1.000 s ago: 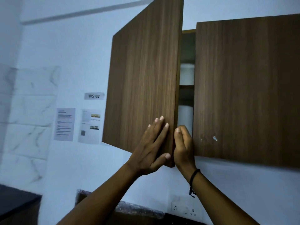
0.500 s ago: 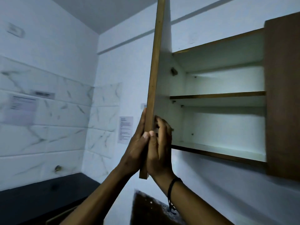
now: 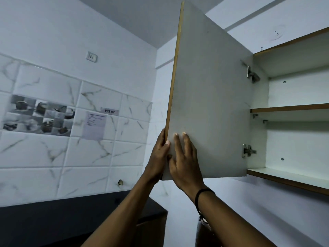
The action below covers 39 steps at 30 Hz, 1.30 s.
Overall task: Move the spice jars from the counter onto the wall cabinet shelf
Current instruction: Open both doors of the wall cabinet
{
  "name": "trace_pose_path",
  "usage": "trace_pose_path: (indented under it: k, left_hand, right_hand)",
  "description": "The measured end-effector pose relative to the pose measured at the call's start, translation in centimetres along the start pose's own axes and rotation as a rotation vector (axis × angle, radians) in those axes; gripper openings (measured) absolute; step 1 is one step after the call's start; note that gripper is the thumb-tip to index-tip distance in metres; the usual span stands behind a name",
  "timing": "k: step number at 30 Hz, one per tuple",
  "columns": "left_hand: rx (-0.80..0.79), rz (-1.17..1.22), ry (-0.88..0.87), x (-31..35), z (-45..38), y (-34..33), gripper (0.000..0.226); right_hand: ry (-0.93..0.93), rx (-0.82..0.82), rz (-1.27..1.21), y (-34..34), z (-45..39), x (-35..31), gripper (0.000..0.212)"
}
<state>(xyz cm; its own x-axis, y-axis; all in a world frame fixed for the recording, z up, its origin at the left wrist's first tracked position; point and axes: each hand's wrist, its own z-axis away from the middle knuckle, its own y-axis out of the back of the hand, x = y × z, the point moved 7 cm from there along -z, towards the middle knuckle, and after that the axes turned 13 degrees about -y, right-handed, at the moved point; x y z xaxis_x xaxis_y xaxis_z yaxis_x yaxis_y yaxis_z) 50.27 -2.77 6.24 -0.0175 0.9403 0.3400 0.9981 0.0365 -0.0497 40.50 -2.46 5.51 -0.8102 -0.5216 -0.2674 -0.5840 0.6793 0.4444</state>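
Observation:
The wall cabinet's left door [image 3: 210, 90] stands swung wide open, its pale inner face towards me. My left hand [image 3: 158, 157] grips the door's free edge near the bottom corner, thumb on the inner face. My right hand [image 3: 185, 163] lies flat against the inner face beside it, fingers spread, a black band on the wrist. Inside the cabinet a middle shelf [image 3: 292, 107] and a bottom shelf [image 3: 288, 177] show, both white with brown edges and bare where visible. No spice jars are in view.
A dark counter [image 3: 58, 216] runs along the marble-tiled wall [image 3: 89, 154] at lower left. A paper notice [image 3: 94, 125] and a "WS 07" label [image 3: 109, 111] hang on the tiles. A wall socket [image 3: 91, 57] sits higher up. Two metal hinges [image 3: 252, 75] hold the door.
The door has swung from nearly shut to fully open, exposing the shelves. Both hands followed its lower edge leftwards, and my view turned left towards the tiled wall.

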Motion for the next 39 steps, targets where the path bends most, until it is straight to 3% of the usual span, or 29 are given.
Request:
trace_pose_path:
  k: [7,12,14,18,21,23,28,39]
  left_hand:
    - [0.057,-0.025,0.006,-1.4,-0.6,0.9,0.051]
    - [0.148,-0.025,-0.009,-1.8,-0.4,1.4,0.044]
    - [0.229,-0.127,-0.043,-1.4,-0.1,1.4,0.039]
    - [0.394,-0.516,-0.305,2.4,0.3,0.2,0.048]
    - [0.292,-0.68,-0.573,5.1,-0.2,-3.6,0.041]
    - [0.231,-0.582,-0.575,5.6,-0.9,-7.3,0.035]
    - [0.146,-0.246,-0.345,4.5,-1.5,-16.3,0.036]
    - [-0.193,0.354,-0.02,4.5,2.8,-47.2,0.03]
  right_hand:
    - [0.017,0.038,0.07,-1.4,-0.5,-0.2,0.063]
    - [0.044,-0.04,0.086,-1.3,-0.6,-0.1,0.065]
    - [0.057,-0.082,0.052,-0.6,-0.4,-0.1,0.066]
    - [0.05,-0.108,-0.008,2.1,0.1,0.9,0.063]
    - [0.053,-0.071,-0.004,5.2,0.2,2.2,0.06]
    - [0.036,-0.024,0.039,8.0,0.1,4.3,0.058]
    - [-0.021,0.111,0.217,15.4,0.9,9.8,0.056]
    - [-0.414,0.239,0.731,34.9,7.2,28.9,0.055]
